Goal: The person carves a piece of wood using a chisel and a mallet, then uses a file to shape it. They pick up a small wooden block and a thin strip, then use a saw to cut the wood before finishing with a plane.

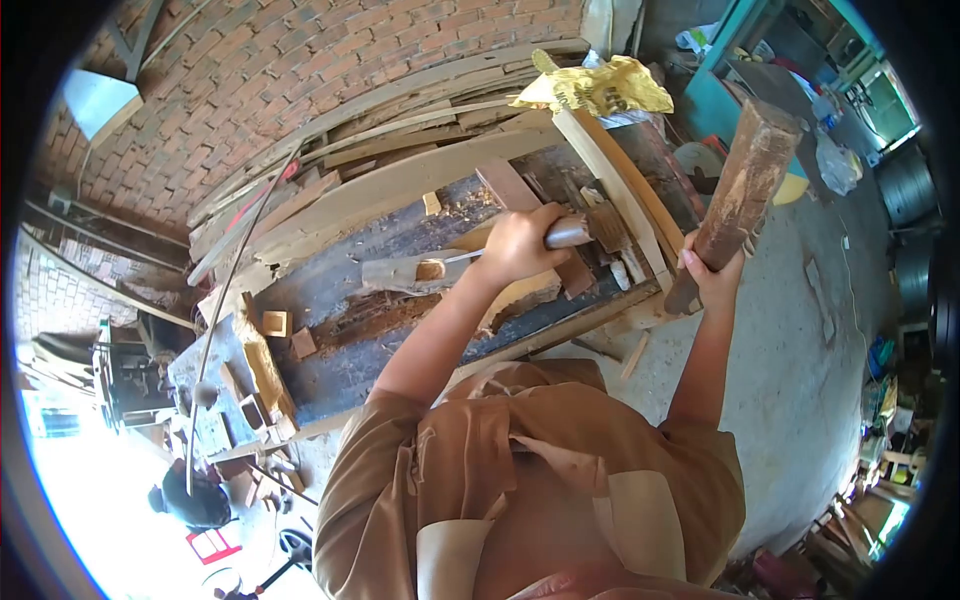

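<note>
My left hand is wrapped round the handle of a chisel, whose thin metal blade points left at a hollowed recess in a wooden piece. On the right, my right hand grips the lower part of a thick wooden mallet, which is raised and tilted beside the workbench. Wood shavings lie behind the chisel and along the bench. A curved wooden piece rests just below my left hand.
Long boards lie along the brick wall. Two upright-edged planks and a yellow bag are at the bench's right. Small blocks and a carved piece sit at the left. A thin rod hangs across the left side.
</note>
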{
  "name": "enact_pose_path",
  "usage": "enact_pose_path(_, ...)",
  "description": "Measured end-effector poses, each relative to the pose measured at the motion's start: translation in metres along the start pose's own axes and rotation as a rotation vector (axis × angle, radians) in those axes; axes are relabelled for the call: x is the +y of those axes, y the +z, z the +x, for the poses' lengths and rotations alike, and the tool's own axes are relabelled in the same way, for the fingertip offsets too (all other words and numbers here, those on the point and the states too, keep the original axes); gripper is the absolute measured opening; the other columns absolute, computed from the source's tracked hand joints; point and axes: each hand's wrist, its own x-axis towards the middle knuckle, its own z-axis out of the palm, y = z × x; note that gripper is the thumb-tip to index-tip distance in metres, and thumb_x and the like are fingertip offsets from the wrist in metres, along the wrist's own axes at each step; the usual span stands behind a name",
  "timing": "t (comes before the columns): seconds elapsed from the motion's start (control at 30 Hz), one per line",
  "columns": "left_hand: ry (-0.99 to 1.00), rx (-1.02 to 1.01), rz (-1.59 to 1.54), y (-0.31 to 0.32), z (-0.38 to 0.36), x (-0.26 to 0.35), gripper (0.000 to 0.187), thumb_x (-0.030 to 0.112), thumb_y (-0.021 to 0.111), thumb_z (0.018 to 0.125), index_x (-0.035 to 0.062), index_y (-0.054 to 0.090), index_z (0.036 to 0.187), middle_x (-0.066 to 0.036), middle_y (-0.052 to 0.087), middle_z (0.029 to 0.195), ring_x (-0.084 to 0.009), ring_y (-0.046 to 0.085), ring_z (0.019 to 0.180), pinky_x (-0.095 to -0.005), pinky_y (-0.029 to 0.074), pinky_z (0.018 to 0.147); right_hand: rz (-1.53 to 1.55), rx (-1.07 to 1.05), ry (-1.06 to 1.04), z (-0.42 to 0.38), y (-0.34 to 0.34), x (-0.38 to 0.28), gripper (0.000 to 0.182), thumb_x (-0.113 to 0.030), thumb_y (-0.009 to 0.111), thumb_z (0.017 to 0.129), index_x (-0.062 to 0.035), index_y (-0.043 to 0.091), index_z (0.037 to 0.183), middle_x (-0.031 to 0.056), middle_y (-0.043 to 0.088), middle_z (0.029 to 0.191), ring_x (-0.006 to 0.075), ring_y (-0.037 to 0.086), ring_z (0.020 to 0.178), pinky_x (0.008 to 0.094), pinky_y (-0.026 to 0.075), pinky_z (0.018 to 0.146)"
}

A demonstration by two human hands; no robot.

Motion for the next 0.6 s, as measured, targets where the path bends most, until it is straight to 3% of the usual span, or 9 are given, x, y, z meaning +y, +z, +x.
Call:
enact_pose_path(0.27,-0.008,0.055,-0.161,-0.011,-0.005,0.018,0.039,0.011,0.069,0.056,0.0022,0.055,0.092,-0.017,0.061,0.077,-0.0305,0.061,0.073,-0.0337,0.049,0.064,-0.028,-0.075,0.03,-0.002,0.028,0.009,0.021,-0.001,0.064,0.068,-0.0023,0.049,0.083,0.0033,0.055,0.069,0.0094,0.052,0.058,0.0236,0.044,0.052)
enact_pose_path(0.37,0.032,0.174,-0.235,-0.013,-0.005,0.017,0.036,0.015,0.067,0.057,0.0066,0.056,0.09,-0.016,0.06,0.074,-0.033,0.059,0.069,-0.0366,0.049,0.061,0.035,-0.086,0.083,-0.005,0.036,0.012,0.026,0.0,0.065,0.067,-0.0021,0.048,0.086,0.0032,0.055,0.07,0.0092,0.052,0.059,0.0232,0.044,0.053)
enact_pose_path(0.47,0.028,0.281,-0.346,-0.018,-0.005,0.016,0.035,0.012,0.067,0.057,0.0039,0.056,0.09,-0.015,0.061,0.075,-0.0276,0.062,0.069,-0.0329,0.049,0.062,0.015,-0.085,0.09,-0.007,0.04,0.015,0.029,0.001,0.066,0.066,-0.0022,0.047,0.088,0.0032,0.056,0.071,0.0092,0.052,0.06,0.0226,0.044,0.053)
enact_pose_path(0.6,-0.03,0.399,-0.509,-0.028,0.001,0.003,0.029,0.007,0.066,0.058,-0.001,0.056,0.085,-0.009,0.06,0.075,-0.0136,0.058,0.067,-0.0281,0.047,0.063,0.029,-0.116,0.095,-0.005,0.045,0.014,0.029,0.0,0.066,0.066,-0.0026,0.048,0.088,0.003,0.056,0.071,0.0088,0.052,0.061,0.023,0.044,0.054)
